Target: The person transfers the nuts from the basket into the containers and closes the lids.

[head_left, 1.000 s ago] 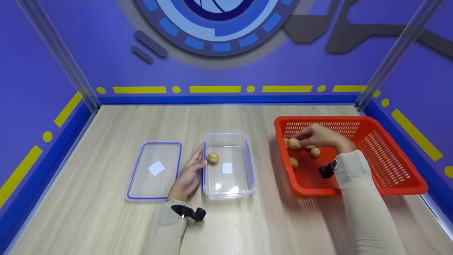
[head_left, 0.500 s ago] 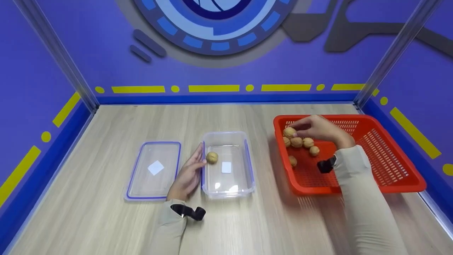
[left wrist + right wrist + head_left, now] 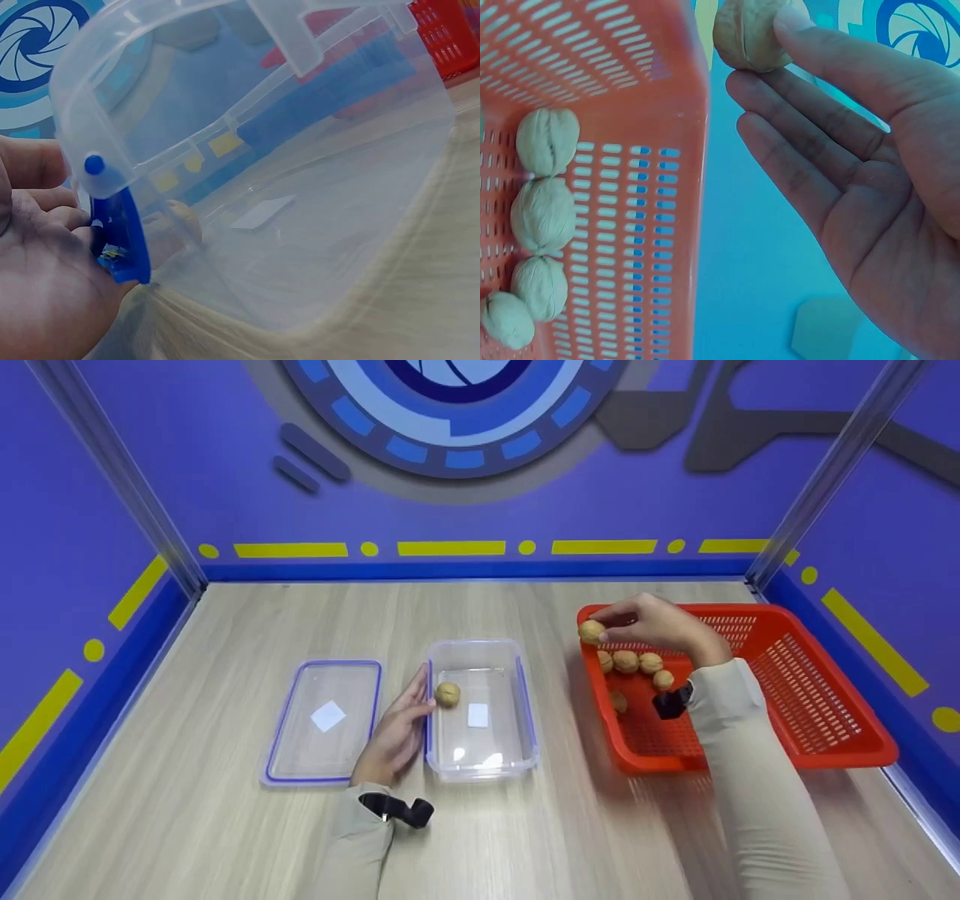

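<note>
One walnut point(image 3: 592, 632), pinched by right hand point(image 3: 654, 624); red basket point(image 3: 660, 763) below it, rim best cleared high. One clear box point(image 3: 496, 741), gripped by left hand point(image 3: 396, 736), best held still.

No letters, numbers or brand names can be read. A plain white label point(image 3: 328, 716), set slantwise so that it looks like a diamond, is on the clear lid point(image 3: 311, 757). A second white label point(image 3: 478, 715), an upright rectangle in the head view, shows at the bottom of the clear box point(image 3: 480, 772); whether it is stuck inside or underneath cannot be told. The back wall point(image 3: 480, 521) bears a round blue emblem point(image 3: 450, 427), cut off by the head view's top edge; the left wrist view shows curved, shutter-like blades at its middle. Yellow bars point(image 3: 451, 548) and dots point(image 3: 527, 547) alternate low along the walls.
</note>
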### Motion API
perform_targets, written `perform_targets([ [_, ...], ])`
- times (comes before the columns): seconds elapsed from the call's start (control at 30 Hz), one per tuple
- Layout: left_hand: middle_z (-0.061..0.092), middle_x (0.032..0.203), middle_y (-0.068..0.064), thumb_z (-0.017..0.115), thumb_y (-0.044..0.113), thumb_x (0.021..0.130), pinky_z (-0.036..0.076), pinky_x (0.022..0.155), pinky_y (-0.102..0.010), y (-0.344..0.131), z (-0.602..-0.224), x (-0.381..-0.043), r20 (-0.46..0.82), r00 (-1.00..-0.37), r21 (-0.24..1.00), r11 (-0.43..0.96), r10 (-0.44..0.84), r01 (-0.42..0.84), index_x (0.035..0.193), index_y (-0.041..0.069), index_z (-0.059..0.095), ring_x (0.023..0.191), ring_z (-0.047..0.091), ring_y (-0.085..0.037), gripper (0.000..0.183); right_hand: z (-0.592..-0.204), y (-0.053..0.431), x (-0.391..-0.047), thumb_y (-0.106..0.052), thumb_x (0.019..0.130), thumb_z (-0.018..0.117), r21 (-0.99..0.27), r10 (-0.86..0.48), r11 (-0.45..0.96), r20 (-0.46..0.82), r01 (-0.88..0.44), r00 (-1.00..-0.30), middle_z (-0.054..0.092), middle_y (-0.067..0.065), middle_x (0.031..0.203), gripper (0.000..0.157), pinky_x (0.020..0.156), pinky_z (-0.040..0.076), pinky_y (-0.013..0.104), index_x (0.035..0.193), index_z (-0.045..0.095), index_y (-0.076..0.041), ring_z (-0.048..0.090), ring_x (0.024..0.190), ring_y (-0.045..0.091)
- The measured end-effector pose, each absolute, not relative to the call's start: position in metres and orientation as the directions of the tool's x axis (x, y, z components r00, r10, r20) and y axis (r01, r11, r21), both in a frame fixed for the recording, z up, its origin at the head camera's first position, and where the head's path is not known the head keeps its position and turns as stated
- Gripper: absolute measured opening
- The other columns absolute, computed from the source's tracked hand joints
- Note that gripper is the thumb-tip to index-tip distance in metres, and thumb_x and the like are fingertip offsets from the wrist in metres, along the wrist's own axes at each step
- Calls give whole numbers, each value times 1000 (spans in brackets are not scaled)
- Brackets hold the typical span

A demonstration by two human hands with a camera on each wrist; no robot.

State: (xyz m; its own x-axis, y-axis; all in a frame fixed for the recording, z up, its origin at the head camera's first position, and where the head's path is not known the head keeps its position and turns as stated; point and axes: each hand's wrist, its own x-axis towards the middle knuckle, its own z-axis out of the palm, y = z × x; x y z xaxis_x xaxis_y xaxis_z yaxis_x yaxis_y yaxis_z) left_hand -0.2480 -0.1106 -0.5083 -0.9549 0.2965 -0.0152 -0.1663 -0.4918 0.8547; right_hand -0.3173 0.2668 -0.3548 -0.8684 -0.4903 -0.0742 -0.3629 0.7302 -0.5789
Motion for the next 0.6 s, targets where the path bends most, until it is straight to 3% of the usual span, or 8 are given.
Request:
perform_targets([
  [0.6,-9,162,-7,35,-11,92,-8,122,-34,-113,-510,-247,1,-948,869,-469,317,-156,153,4,4,149,-12,-23,71,-351,218,-325,-14,88,68,-598,-602,657,-49,-459,-797,71,11,114,33,90,57,41,120,68,-6,68,104,24],
])
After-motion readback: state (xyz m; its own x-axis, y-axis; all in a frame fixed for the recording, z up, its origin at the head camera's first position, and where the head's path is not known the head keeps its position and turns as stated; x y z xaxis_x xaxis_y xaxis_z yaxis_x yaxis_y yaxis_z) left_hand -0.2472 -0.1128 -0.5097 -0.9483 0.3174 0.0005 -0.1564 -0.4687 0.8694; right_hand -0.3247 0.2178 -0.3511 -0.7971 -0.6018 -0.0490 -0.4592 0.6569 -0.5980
